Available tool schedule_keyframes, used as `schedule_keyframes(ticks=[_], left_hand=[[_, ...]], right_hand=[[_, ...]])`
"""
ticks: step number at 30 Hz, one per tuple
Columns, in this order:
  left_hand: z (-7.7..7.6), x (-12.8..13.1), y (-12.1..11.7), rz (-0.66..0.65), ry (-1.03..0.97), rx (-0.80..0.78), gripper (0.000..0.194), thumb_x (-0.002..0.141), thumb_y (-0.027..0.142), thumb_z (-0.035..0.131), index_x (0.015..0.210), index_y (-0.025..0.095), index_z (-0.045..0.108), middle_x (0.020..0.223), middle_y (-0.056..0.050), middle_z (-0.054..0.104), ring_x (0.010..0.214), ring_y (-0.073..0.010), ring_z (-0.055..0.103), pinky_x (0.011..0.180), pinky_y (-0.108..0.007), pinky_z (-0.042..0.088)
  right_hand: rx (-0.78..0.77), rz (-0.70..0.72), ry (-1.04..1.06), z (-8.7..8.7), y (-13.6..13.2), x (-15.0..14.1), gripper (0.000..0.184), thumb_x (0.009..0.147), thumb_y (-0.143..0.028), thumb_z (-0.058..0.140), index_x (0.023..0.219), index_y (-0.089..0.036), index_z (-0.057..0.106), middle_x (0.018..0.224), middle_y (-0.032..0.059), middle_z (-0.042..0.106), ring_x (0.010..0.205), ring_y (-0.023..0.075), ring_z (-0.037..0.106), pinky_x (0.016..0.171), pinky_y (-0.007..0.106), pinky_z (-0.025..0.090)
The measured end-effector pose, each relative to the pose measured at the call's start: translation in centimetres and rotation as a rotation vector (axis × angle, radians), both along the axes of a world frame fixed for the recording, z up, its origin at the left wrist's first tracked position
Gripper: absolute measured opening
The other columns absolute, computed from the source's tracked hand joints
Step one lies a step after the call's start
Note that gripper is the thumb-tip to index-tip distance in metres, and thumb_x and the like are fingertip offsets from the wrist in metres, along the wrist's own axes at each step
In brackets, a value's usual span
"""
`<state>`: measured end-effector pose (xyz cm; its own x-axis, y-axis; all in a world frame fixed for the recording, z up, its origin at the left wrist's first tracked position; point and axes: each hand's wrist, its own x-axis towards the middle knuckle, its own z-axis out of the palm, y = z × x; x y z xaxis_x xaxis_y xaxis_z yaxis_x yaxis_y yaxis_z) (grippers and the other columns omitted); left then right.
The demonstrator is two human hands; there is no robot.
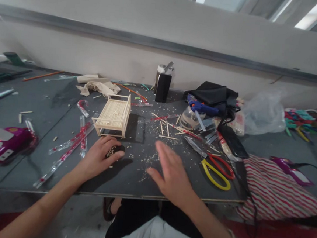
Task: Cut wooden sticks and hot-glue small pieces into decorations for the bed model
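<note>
My left hand (98, 158) rests low at the table's front, its fingers curved and its thumb apart. Small pale wood scraps (110, 152) lie in the shadowed gap between that thumb and the fingers. Just beyond them stands a miniature bed-like frame (111, 114) built of thin wooden sticks, with loose bits on its slatted top. To the right, my right hand (174, 176) is slightly blurred, its fingers stretched out and its thumb spread, with nothing held. Wood crumbs (150, 158) are scattered over the dark table (134, 185) between the two hands.
Red-and-yellow-handled scissors (216, 170) lie right of my right hand. Behind them are a blue glue gun (202, 107), loose sticks (168, 129) and a black phone (163, 88) standing upright. Plastic-wrapped red sticks (63, 159) and a purple device (5, 144) lie left; striped cloth (277, 188) hangs right.
</note>
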<state>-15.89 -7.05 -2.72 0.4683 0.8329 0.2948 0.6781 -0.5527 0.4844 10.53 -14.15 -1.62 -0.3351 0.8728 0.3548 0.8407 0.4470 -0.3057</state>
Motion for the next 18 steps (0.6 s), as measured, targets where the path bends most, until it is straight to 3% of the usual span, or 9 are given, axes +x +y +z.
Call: schedule_keyframes(ticks=[1,3,6,12,14,16,18], left_hand=[[-0.2,0.0,-0.2,-0.004,0.029,0.019,0.041,0.086,0.052,0.054,0.107,0.018,0.061,0.112,-0.011,0.061,0.107,-0.0261,0.057,0.093,-0.043,0.047],[-0.6,-0.1,-0.3,-0.017,0.081,0.061,0.048,0.083,0.056,0.058,0.112,0.017,0.06,0.115,-0.012,0.059,0.108,-0.0278,0.056,0.094,-0.045,0.047],[-1.0,0.0,0.0,-0.019,0.118,0.095,0.039,0.091,0.047,0.049,0.11,0.015,0.06,0.112,-0.013,0.06,0.107,-0.027,0.057,0.094,-0.045,0.047],[-0.2,-0.3,-0.2,-0.006,0.053,0.029,0.035,0.098,0.036,0.034,0.109,0.016,0.06,0.111,-0.011,0.062,0.108,-0.0235,0.058,0.096,-0.041,0.047],[0.0,-0.6,-0.8,-0.008,0.066,0.008,0.04,0.095,0.045,0.042,0.12,0.017,0.055,0.12,-0.012,0.06,0.114,-0.0247,0.056,0.098,-0.041,0.047],[-0.1,-0.9,-1.2,-0.044,0.126,0.026,0.06,0.085,0.055,0.055,0.132,0.017,0.048,0.13,-0.014,0.055,0.12,-0.0286,0.053,0.1,-0.045,0.045],[-0.6,-1.1,-1.2,-0.069,0.159,0.054,0.064,0.083,0.056,0.057,0.133,0.017,0.047,0.133,-0.015,0.053,0.122,-0.0301,0.051,0.101,-0.047,0.045]], right_hand=[[0.019,-0.04,-0.079,-0.6,-0.9,2.1,0.079,0.094,-0.051,0.045,0.151,-0.005,0.017,0.151,0.0265,0.033,0.142,0.0341,0.028,0.109,0.053,0.033],[0.016,-0.087,-0.216,-2.0,-2.2,5.2,0.092,0.092,-0.057,0.045,0.153,-0.005,0.0,0.153,0.0288,0.028,0.144,0.036,0.023,0.109,0.056,0.033],[-0.04,-0.028,-0.339,-3.2,-2.6,6.7,0.097,0.09,-0.063,0.044,0.153,-0.004,0.0,0.153,0.0273,0.029,0.145,0.0352,0.02,0.111,0.055,0.03],[-0.17,0.112,-0.36,-2.1,1.0,3.1,0.102,0.085,-0.075,0.035,0.149,0.003,0.022,0.155,0.028,0.022,0.146,0.0353,0.014,0.116,0.054,0.02],[-0.199,0.157,-0.342,-1.6,2.7,1.6,0.105,0.084,-0.077,0.031,0.149,0.004,0.023,0.155,0.0279,0.02,0.146,0.035,0.013,0.117,0.053,0.018],[-0.213,0.213,-0.321,-1.3,4.5,0.4,0.105,0.084,-0.077,0.03,0.149,0.004,0.021,0.156,0.0273,0.018,0.147,0.0345,0.012,0.118,0.052,0.015],[-0.227,0.261,-0.307,-1.1,5.9,-0.6,0.104,0.085,-0.077,0.03,0.15,0.004,0.02,0.157,0.0263,0.016,0.147,0.0338,0.01,0.118,0.051,0.013]])
